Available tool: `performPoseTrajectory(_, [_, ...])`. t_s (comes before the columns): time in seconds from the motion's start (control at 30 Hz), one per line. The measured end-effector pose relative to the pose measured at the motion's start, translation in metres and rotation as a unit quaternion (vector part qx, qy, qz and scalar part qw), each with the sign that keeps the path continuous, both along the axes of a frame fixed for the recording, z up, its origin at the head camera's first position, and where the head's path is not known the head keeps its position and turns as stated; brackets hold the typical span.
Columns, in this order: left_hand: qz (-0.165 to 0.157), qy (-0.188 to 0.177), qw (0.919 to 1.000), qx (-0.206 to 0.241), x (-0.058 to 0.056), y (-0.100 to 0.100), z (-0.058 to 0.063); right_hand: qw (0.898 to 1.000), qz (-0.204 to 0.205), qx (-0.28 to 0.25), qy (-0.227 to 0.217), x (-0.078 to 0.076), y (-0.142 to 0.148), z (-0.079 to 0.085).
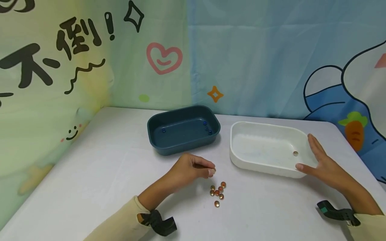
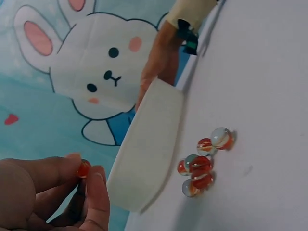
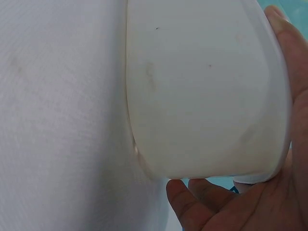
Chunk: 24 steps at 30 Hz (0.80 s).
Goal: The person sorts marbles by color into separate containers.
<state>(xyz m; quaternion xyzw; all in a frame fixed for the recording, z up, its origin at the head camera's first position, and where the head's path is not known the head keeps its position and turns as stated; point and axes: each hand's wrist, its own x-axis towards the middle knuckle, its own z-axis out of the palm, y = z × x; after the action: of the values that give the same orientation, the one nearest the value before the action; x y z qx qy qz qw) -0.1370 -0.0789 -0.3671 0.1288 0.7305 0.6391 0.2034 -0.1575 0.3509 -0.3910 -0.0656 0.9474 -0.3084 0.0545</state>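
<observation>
Between the thumb and fingertips of my left hand (image 1: 190, 169) is an orange-red glass marble (image 2: 83, 169), held above the table. Just to the right of that hand and nearer to me, several red, orange and clear marbles (image 1: 217, 192) lie in a loose cluster on the white cloth. My right hand (image 1: 327, 167) holds the right end of a white plastic tub (image 1: 259, 167), thumb at the near rim and fingers along the end wall. Inside this tub, toward its right end, lies one pale marble (image 1: 295, 153).
A dark teal tub (image 1: 178, 149) stands behind my left hand, with several dark blue marbles (image 1: 210, 132) in it. A printed cloth backdrop (image 1: 250, 60) hangs along the far table edge. The white-covered table (image 1: 105, 174) extends to the left.
</observation>
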Motion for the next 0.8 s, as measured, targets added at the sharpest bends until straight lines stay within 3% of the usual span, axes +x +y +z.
performPoseTrajectory(0.13, [0.018,-0.047,0.9975,0.05,-0.01,0.006,0.0,1.0,0.002,-0.003,0.009,0.0,0.0,-0.001])
performPoseTrajectory(0.33, [0.044,-0.079,0.9887,0.12,-0.029,0.02,0.007,1.0,0.003,-0.017,0.017,-0.001,-0.001,-0.002])
performPoseTrajectory(0.5, [0.054,-0.096,0.984,0.14,-0.043,0.037,0.007,1.0,0.004,-0.022,0.016,0.0,-0.001,-0.002])
performPoseTrajectory(0.8, [0.072,-0.134,0.971,0.184,-0.056,0.066,0.002,1.0,0.003,-0.012,0.006,0.001,0.002,-0.001])
